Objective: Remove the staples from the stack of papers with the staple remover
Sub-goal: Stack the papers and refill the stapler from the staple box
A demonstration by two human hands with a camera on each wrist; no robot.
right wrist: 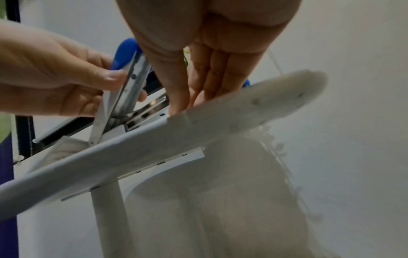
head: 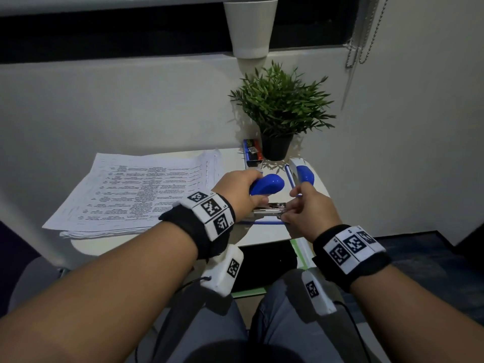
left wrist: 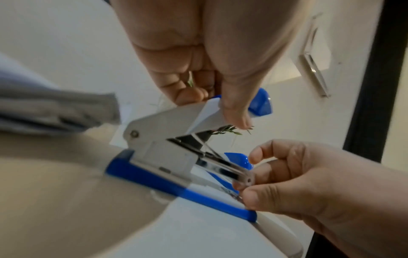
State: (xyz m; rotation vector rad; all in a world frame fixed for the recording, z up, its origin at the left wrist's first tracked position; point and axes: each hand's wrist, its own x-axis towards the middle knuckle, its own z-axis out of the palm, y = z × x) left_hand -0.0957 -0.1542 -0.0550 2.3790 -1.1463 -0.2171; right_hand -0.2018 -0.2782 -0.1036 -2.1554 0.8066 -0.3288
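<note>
Risk sits at my right hand (head: pixel 305 208), whose fingertips pinch at the front of the metal staple tray (left wrist: pixel 229 170); the sprung parts could nip them. My left hand (head: pixel 237 193) has its grip closed round the blue top (head: pixel 267 184) of the opened stapler. A slip could skid the base across the surface (head: pixel 264 233). The stack of papers (head: pixel 136 189) lies untouched to the left, the second blue tool (head: pixel 303 175) beyond.
</note>
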